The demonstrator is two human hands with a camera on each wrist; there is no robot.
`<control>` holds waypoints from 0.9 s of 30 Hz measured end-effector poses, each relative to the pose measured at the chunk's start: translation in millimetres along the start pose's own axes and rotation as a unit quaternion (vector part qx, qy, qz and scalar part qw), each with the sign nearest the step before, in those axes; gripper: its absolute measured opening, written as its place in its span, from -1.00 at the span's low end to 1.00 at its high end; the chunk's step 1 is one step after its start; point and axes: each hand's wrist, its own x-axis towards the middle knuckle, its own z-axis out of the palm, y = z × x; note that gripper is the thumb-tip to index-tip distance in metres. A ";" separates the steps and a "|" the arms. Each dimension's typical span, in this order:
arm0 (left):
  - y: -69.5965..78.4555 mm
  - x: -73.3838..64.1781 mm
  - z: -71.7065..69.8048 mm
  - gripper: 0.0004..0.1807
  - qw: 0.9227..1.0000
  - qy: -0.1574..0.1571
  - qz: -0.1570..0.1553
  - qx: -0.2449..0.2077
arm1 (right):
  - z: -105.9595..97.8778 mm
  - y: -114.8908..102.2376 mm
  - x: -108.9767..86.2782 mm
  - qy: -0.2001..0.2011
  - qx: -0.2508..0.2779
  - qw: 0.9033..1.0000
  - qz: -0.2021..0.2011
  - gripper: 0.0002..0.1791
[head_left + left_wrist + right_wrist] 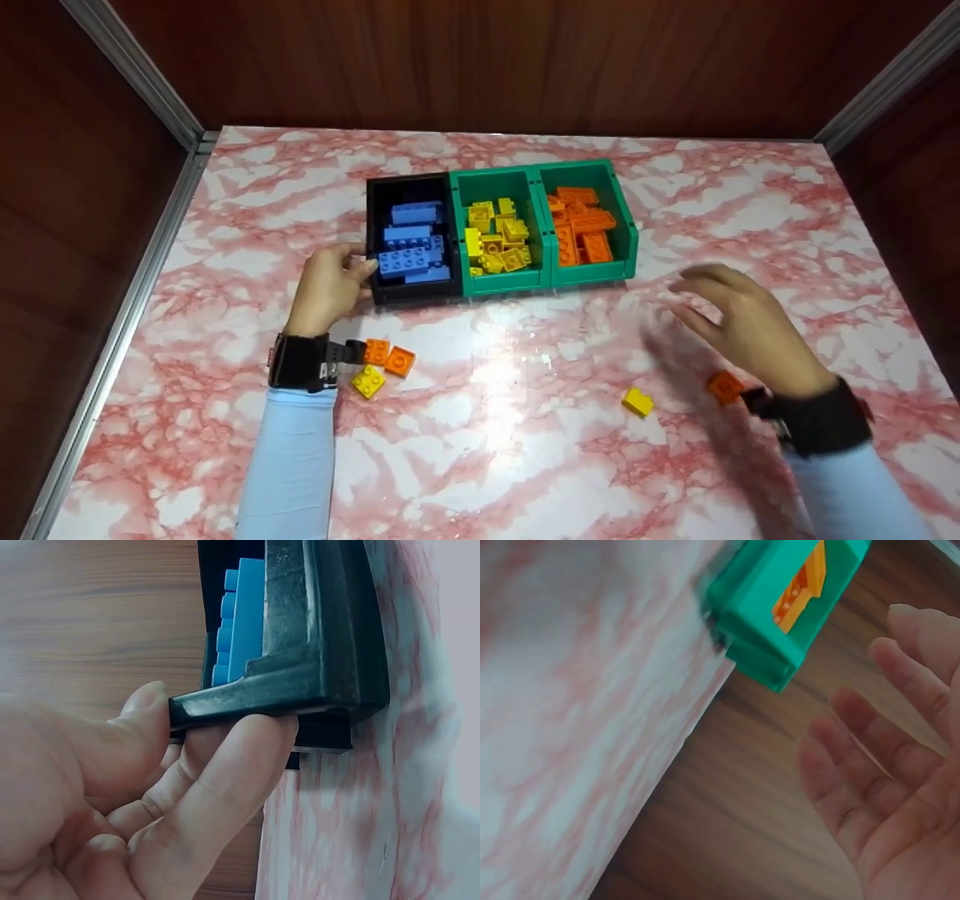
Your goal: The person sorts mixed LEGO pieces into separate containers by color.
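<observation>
A black bin (416, 296) of blue bricks (405, 260) stands at the left end of a row of three joined bins. My left hand (330, 281) pinches its left side edge; in the left wrist view the thumb (142, 709) lies on one side of the edge and the fingers (240, 765) on the other. The middle green bin (502, 283) contains yellow bricks (514, 229), the right green bin (596, 274) orange bricks (592, 219). Off to the right of the row, my right hand (739, 319) is over the table with fingers spread and nothing in it, slightly blurred.
Near the left wrist lie two orange bricks (400, 361) and a yellow brick (368, 382). Another yellow brick (637, 402) sits at the front right, with an orange brick (724, 387) beside the right wrist. Brown panels (510, 67) wall in the marbled table (480, 465).
</observation>
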 end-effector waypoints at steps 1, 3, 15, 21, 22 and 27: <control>-0.2 -0.3 -0.2 -0.57 1.000 0.000 -0.001 -0.002 | -0.3 0.1 -8.3 -0.001 -0.003 1.000 0.008 -0.67; -0.6 -0.7 -0.4 -0.57 1.000 -0.001 0.001 -0.004 | -0.5 0.3 -24.8 -0.004 -0.009 1.000 0.024 -0.66; -1.1 -1.7 -0.4 -0.59 1.000 0.006 0.020 0.000 | 7.7 -0.2 -98.2 -0.070 -0.019 0.986 0.149 -0.71; -1.6 -2.2 -0.6 -0.59 1.000 0.008 0.015 0.006 | 15.1 -1.1 -107.7 -0.080 -0.017 0.984 0.161 -0.69; -1.4 -2.4 -0.4 -0.59 1.000 0.008 0.015 0.008 | 15.9 -1.1 -108.7 -0.080 -0.016 0.984 0.161 -0.68; 0.2 -1.5 0.5 -0.58 1.000 0.003 0.011 0.007 | 18.1 -1.8 -111.3 -0.080 -0.017 0.983 0.164 -0.67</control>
